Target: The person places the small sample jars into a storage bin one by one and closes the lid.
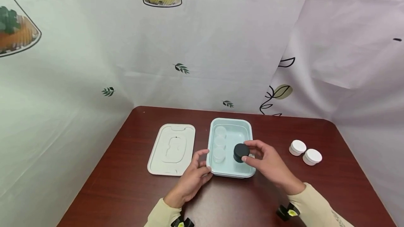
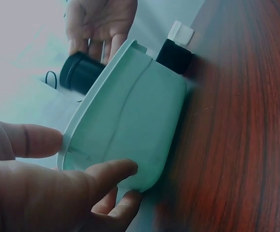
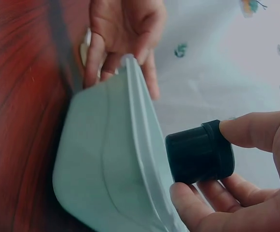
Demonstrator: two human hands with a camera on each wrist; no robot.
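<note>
Curtained tabletop booth [image 1: 221, 45], staged setup

The person's left hand [image 1: 193, 174] reaches forward from a cream sleeve, palm turned inward, its thumb and fingers [image 2: 112, 170] lightly curled in a pinching grip at the near left corner of a pale blue box [image 1: 231, 143]. The right hand [image 1: 268, 162] comes in from the lower right, wrist slightly bent, forearm in the same cream sleeve. Its thumb and fingertips [image 3: 241, 133] close round a small black jar [image 1: 241, 152], thumb on the near side, fingers spread over the far side. The two hands lie near each other, apart.
</note>
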